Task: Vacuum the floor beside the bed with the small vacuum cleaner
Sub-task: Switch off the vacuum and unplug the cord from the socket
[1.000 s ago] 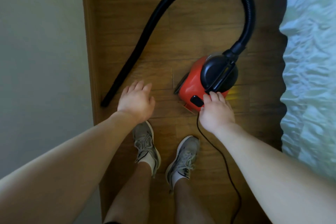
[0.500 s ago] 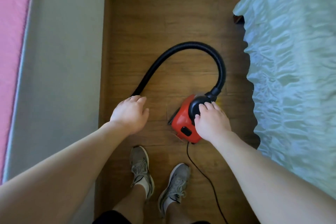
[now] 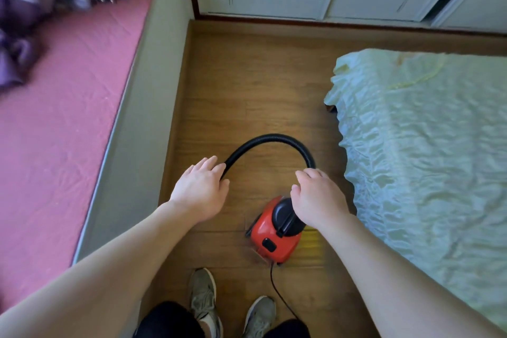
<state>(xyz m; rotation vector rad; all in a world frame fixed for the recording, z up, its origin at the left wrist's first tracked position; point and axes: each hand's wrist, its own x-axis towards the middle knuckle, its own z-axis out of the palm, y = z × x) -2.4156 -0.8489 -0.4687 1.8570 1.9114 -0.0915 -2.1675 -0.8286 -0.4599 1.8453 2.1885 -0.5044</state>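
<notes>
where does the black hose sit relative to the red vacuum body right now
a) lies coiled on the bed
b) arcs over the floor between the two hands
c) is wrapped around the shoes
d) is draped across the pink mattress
b: the black hose curves over the wooden floor from near the left hand to the right hand above the red vacuum body.

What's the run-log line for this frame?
phase: reaching | left hand: open, over hose end | right hand: open, above vacuum | vacuum: on floor beside bed

Soft, even daylight; wide-angle bending at the edges; purple fabric point(image 3: 33, 16) at upper left is motion-blurred.
</notes>
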